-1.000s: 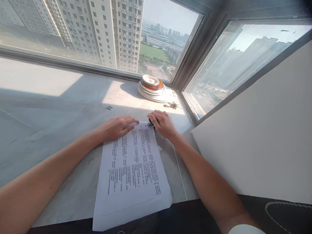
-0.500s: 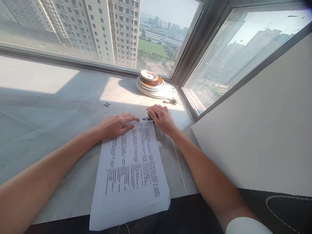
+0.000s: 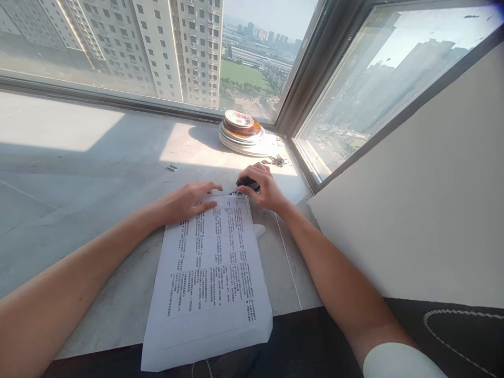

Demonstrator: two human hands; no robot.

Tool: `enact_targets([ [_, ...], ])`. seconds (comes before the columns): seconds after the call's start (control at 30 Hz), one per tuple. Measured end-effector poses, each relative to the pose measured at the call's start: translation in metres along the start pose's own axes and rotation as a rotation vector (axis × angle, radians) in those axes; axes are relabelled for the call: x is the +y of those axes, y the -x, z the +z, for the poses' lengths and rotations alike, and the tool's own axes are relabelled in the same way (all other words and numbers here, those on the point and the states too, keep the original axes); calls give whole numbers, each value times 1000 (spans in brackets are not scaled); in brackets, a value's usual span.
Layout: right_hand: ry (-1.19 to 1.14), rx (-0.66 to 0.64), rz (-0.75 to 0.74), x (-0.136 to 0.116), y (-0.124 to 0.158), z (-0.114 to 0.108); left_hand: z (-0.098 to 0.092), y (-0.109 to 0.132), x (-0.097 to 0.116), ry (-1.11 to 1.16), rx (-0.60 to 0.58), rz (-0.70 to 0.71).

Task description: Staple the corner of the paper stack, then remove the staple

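Observation:
Printed sheets of paper [image 3: 212,273] lie on the grey-white marble surface, their near end hanging over its front edge. At their far right corner my right hand [image 3: 262,186] grips a small black stapler [image 3: 248,182], which meets the paper's top edge. My left hand [image 3: 195,202] rests on the far left part of the sheets, thumb and fingers apart, holding nothing between them. Part of the stapler is hidden behind my right fingers.
A stack of plates [image 3: 241,134] stands near the window corner, with a bunch of keys [image 3: 275,161] in front. A small strip of staples [image 3: 172,168] lies left of centre. The marble ledge [image 3: 98,173] meets window frames behind and a white wall [image 3: 425,184] at right.
My right hand has lifted and opened its grip somewhat, so more of the black stapler shows. My left fingers have drawn back slightly from the paper's top edge.

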State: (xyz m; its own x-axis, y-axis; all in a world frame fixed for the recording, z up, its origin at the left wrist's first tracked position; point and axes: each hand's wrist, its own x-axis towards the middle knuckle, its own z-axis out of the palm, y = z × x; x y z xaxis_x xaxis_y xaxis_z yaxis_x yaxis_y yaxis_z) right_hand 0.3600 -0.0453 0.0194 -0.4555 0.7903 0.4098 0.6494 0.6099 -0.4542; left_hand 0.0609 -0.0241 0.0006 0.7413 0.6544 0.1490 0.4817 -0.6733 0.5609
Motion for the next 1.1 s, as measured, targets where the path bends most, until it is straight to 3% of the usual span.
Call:
enact_targets([
  [0.27,4,20,32,2,1,1,0,0,-3,-27,83,-76],
  [0.8,-13,15,23,3,2,2,-4,0,2,-25,102,-79],
  [1.1,-44,58,-57,4,1,2,-6,-1,7,-11,113,-39],
])
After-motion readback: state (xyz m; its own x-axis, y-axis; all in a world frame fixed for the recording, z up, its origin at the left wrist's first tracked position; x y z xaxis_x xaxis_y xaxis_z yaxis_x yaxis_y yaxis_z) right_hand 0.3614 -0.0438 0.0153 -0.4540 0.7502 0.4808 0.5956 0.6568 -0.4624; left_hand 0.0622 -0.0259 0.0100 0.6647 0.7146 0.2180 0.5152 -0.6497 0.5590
